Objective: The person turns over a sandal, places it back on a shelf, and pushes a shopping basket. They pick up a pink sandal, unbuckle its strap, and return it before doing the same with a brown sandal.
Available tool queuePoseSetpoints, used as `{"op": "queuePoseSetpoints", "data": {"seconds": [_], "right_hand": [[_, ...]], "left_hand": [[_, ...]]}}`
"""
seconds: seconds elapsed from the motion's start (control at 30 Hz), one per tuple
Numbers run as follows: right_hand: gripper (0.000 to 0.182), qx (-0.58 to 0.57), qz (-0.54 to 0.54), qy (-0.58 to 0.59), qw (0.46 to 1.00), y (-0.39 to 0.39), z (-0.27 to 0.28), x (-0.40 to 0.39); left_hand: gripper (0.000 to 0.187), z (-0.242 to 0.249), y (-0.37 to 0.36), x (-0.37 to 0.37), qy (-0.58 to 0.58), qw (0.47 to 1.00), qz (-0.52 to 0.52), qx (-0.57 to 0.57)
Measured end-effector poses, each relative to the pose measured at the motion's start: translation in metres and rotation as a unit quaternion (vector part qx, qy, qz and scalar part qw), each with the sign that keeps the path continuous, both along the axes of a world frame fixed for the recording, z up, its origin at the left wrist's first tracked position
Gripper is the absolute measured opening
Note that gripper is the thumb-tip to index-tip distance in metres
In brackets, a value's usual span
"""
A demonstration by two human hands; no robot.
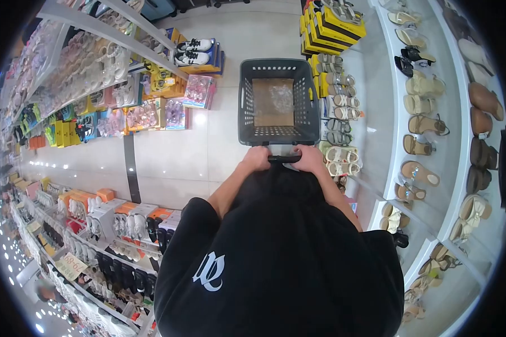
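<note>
A dark grey shopping cart [245, 121] with perforated basket walls stands directly in front of me. On the basket's floor lies a brown cardboard sheet [267, 115], and a crumpled piece of clear plastic [281, 96] rests on it. My left hand [257, 158] is closed around the left end of the black handle [284, 159]. Around the right end of that handle, my right hand [307, 158] is closed too. The undersides of both hands are hidden.
Shelves of sandals [419, 143] run along the right, with yellow shoeboxes [329, 31] at the far right of the aisle. On the left, white sneakers [194, 51] and a pink shoebox [199, 91] jut toward the tiled floor [222, 112]. More shoe racks [107, 224] stand lower left.
</note>
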State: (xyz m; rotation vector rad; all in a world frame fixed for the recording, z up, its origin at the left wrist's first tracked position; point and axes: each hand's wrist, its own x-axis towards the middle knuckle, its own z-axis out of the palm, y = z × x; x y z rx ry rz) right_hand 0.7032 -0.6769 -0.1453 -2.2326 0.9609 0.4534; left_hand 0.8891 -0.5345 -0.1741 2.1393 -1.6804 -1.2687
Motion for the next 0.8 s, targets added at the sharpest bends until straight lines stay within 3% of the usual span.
{"op": "queuePoseSetpoints", "data": {"seconds": [0.8], "right_hand": [[0.054,-0.016,-0.023,-0.001,1.000,0.002,-0.008,-0.004]], "left_hand": [[0.028,-0.006,-0.006,0.004,0.025,1.000,-0.015,0.008]]}}
